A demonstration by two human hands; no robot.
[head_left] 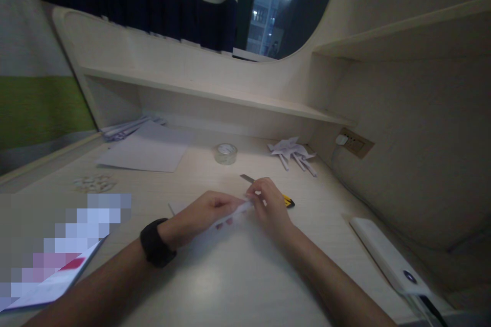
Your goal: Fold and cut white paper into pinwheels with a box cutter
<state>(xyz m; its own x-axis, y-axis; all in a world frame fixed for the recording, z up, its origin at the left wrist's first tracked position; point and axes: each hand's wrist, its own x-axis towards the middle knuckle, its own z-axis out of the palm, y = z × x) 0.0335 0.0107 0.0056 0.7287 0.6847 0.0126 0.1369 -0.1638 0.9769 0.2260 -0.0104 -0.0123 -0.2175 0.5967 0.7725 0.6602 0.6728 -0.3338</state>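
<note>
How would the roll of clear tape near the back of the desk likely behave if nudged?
The tape roll lies flat on the desk, so it would probably slide, not roll. It looks small and hollow, so likely light. Set on edge, it would likely roll away.

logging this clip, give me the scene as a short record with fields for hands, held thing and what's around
left hand: left hand pinches one end of a paper strip
right hand: right hand pinches the other end
behind hands: utility knife, blade out
desk: tape roll, paper sheet, folded paper shapes, white power bank
wall: socket
wrist: black watch on left
</note>
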